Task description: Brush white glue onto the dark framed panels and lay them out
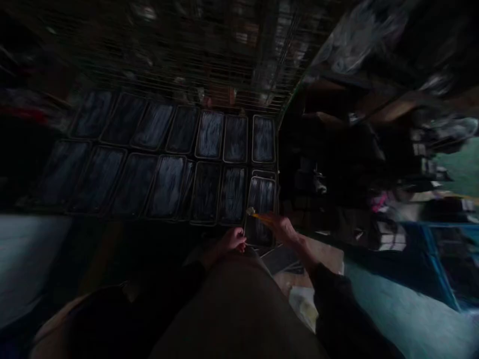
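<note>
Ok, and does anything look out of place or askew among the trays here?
Yes, slightly: the tray by the left hand and right hand juts out past its neighbour, seemingly overlapping another tray. Whitish streaks mark several trays, but the dark, blurred picture cannot show whether that is damage.

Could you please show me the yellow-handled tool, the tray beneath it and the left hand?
Yellow-handled tool (259, 216), head view: handle.
Tray (261, 195), head view: streaked inner surface.
Left hand (235, 239), head view: its middle.
</note>
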